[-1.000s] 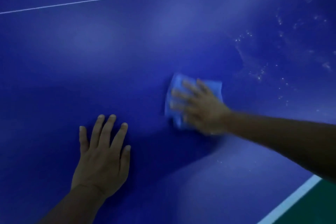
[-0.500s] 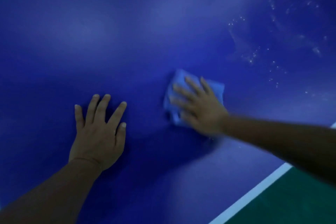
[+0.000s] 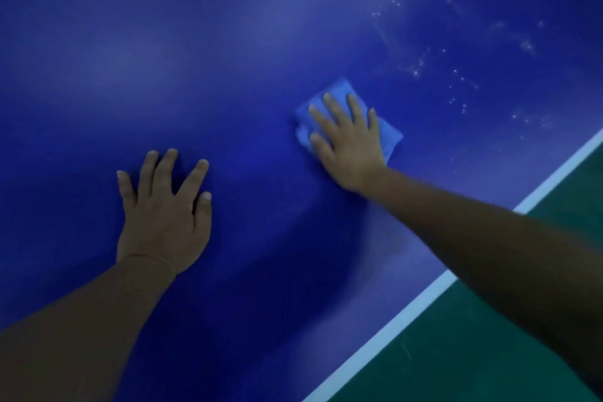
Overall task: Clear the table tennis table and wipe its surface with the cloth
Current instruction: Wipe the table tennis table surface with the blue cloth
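Pressing a folded blue cloth [image 3: 388, 137] flat, the right hand [image 3: 349, 143] lay open-fingered on the table [image 3: 228, 42]; the left hand [image 3: 163, 215] (empty, splayed) rested nearby.

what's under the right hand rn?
A folded light-blue cloth lies flat on the blue table under the right hand, fingers spread. Its corners show around the hand. The cloth's middle and the table beneath it are covered.
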A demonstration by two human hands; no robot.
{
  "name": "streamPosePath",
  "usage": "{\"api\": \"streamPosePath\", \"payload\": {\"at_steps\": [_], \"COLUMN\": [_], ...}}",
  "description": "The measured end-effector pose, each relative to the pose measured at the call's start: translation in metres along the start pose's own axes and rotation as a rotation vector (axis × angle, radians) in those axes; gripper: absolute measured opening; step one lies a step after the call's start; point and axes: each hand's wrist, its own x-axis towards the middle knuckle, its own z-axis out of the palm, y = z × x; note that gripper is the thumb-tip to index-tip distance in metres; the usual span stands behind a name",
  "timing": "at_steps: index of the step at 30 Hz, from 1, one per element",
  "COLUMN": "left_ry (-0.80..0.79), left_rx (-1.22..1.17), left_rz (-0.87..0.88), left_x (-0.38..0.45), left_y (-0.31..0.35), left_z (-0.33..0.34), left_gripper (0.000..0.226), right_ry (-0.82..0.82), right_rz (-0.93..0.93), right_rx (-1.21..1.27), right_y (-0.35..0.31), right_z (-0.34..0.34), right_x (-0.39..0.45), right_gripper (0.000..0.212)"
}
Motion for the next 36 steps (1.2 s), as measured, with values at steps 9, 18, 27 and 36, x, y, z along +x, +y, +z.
{"api": "streamPosePath", "payload": {"at_steps": [9, 18, 27, 36], "left_ry": [-0.011, -0.003, -0.011, -0.032], "left_rx": [-0.01, -0.012, 0.009, 0.016], "left_rz": [-0.01, -0.021, -0.016, -0.026], "left_x": [0.001, -0.002, 0.0, 0.0], "left_y": [0.003, 0.002, 0.003, 0.007], "left_z": [-0.004, -0.002, -0.001, -0.006], "left_gripper": [0.06, 0.052, 0.054, 0.054], "right_ry": [-0.11, -0.047, -0.034, -0.08], "right_rz": [-0.013, 0.288, 0.847, 0.058], "right_rx": [-0.039, 0.054, 0.05, 0.052], "right_y": [0.042, -0.102, 0.037, -0.053], "right_z": [-0.013, -0.002, -0.014, -0.009], "right_x": [-0.181, -0.194, -0.204, -0.222], "right_gripper": [0.052, 0.052, 0.067, 0.051]}}
